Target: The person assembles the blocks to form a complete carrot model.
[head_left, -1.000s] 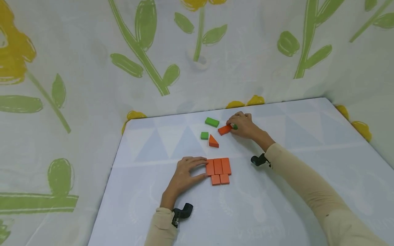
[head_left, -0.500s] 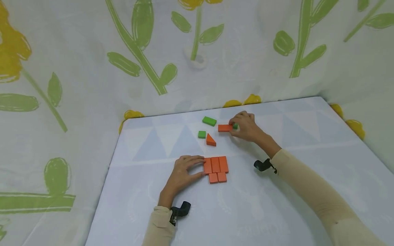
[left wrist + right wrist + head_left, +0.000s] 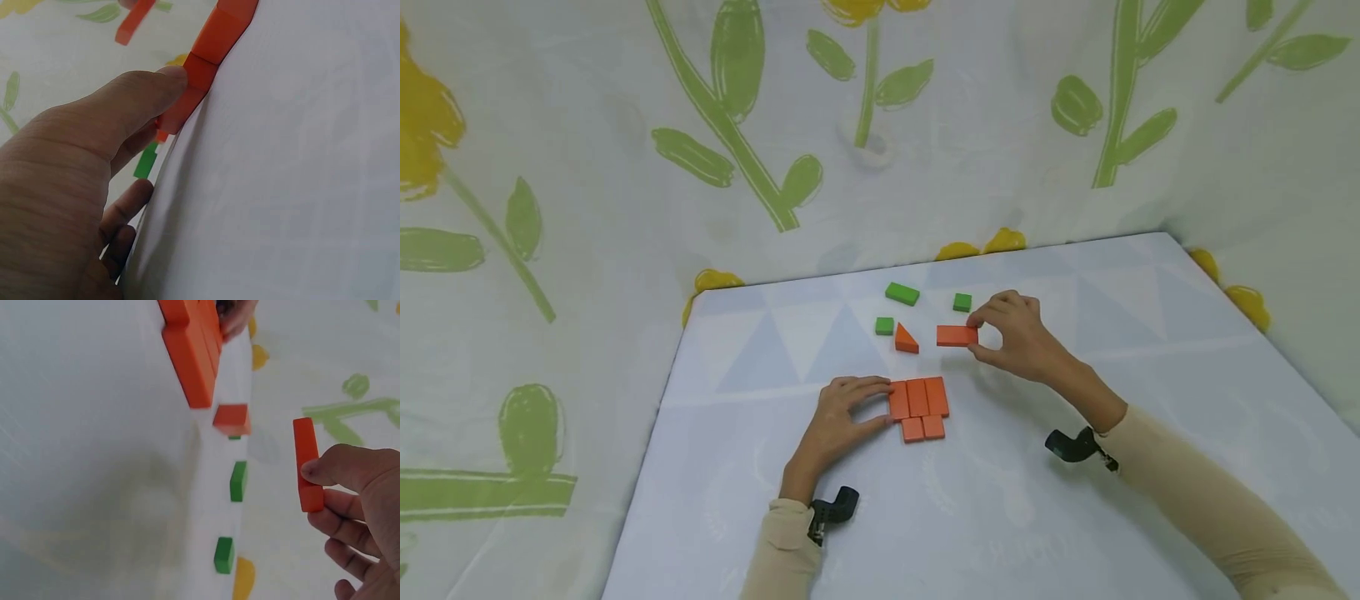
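My right hand (image 3: 1018, 335) pinches an orange rectangular block (image 3: 953, 336) by its right end between thumb and fingers. In the right wrist view this held block (image 3: 306, 456) is raised above the table. My left hand (image 3: 844, 414) holds the leftmost block (image 3: 899, 401) of a flat orange group, thumb at its lower end and fingertips at its upper end. That group has three upright rectangles side by side, with two small square blocks (image 3: 922, 428) below them. The left wrist view shows the thumb (image 3: 159, 87) pressed against the orange blocks (image 3: 209, 47).
Behind the group lie an orange triangular block (image 3: 906, 340), a small green block (image 3: 884, 326), a longer green block (image 3: 902, 293) and another small green block (image 3: 962, 302). A flower-patterned cloth (image 3: 602, 192) hangs behind the pale table (image 3: 985, 517).
My right hand has lifted the orange block and brought it nearer, away from the small green block, which is now uncovered. The left hand stays at the orange group.
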The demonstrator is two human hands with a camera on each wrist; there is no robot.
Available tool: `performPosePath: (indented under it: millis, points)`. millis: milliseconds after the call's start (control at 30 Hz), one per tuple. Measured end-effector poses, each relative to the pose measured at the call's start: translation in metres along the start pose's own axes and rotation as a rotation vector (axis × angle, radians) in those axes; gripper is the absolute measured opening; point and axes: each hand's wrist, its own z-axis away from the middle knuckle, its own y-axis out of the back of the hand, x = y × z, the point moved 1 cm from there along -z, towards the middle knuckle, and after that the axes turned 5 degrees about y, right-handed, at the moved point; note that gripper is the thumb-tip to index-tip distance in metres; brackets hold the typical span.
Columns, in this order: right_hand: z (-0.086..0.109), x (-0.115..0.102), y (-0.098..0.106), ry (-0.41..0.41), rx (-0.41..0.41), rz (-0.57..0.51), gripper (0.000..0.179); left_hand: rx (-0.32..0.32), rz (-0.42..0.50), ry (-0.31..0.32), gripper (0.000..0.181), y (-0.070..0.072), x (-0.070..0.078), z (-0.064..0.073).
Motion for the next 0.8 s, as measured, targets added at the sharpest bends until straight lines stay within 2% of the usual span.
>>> performPosePath:
  millis: [200, 367, 567, 800]
  points:
    - [0.018, -0.021, 0.002, 0.075, 0.015, -0.016, 0.023, -0.016, 0.011, 0.0, 0.045, 0.001, -0.001, -0.001]
    - [0.03, -0.033, 0.0, 0.139, 0.043, -0.043, 0.023, 0.001, 0.016, -0.011, 0.045, 0.001, -0.002, -0.002]
    - [0.044, -0.047, -0.009, 0.187, 0.058, -0.06, 0.026, 0.008, 0.028, -0.036, 0.044, 0.0, -0.002, -0.003]
    - [0.059, -0.065, -0.024, 0.263, 0.072, -0.065, 0.031, -0.001, 0.009, -0.019, 0.043, 0.0, -0.003, -0.002]
